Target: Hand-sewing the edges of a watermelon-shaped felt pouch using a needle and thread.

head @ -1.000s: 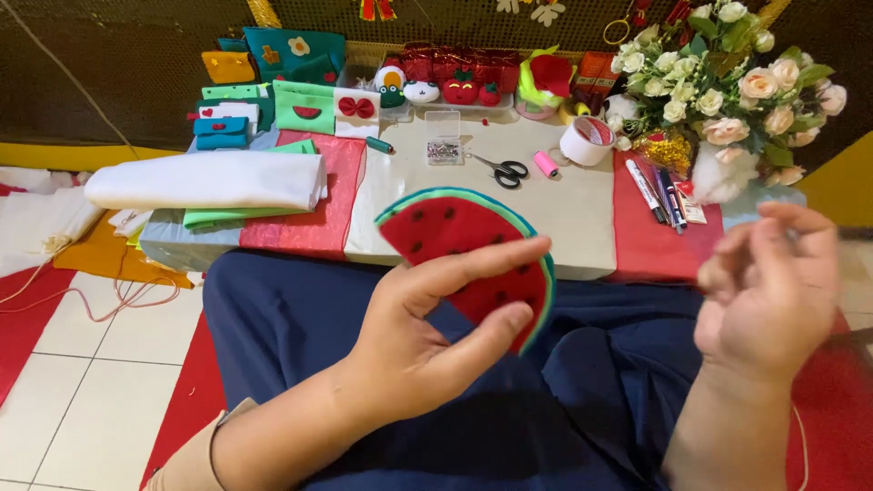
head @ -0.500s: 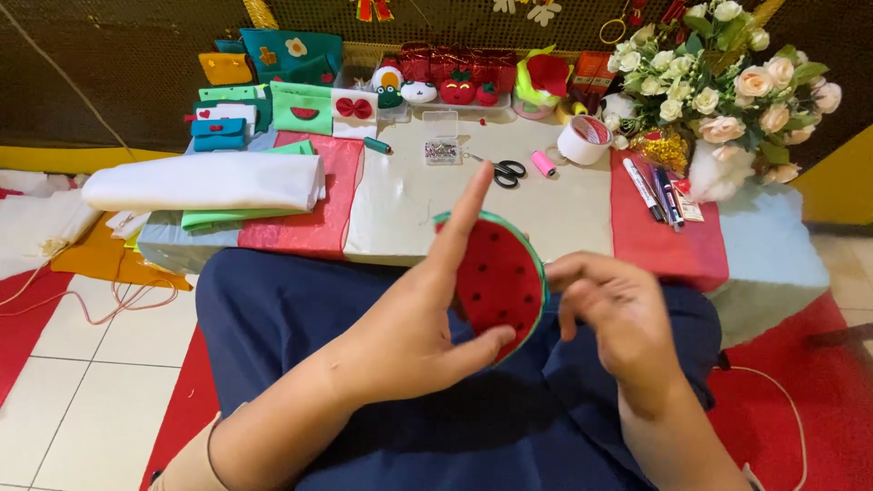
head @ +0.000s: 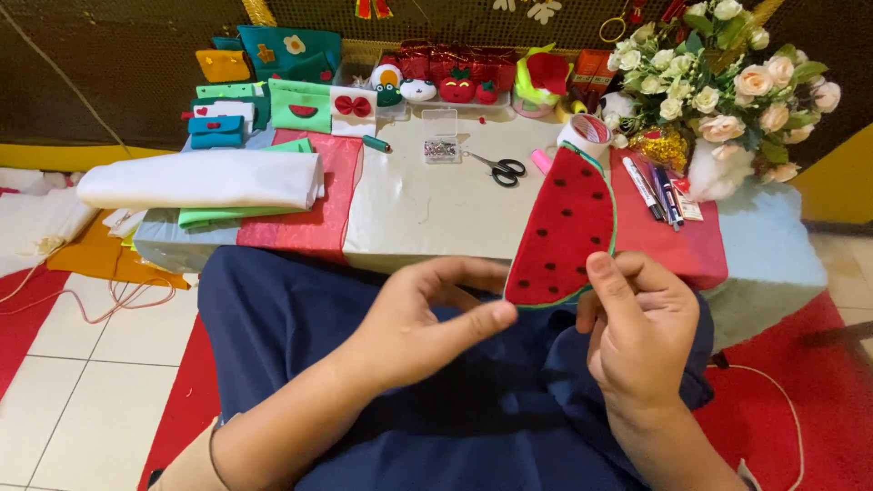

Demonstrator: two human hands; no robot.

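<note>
Head view: we pinch the red felt watermelon slice [head: 564,232] at its lower edge with our right hand [head: 637,332], its long axis rising up and away; our left hand [head: 427,318], thumb touching the lower corner, lies just beside it.

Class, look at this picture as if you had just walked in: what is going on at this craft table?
A seated person holds a felt watermelon slice, red with black seeds and a green edge, up over their lap. The right hand pinches its lower edge, thumb on the red face, while the left hand touches its lower corner with the fingertips. On the low table behind lie scissors, a small clear box of pins, folded felt, pens and a bouquet of artificial roses.
</note>
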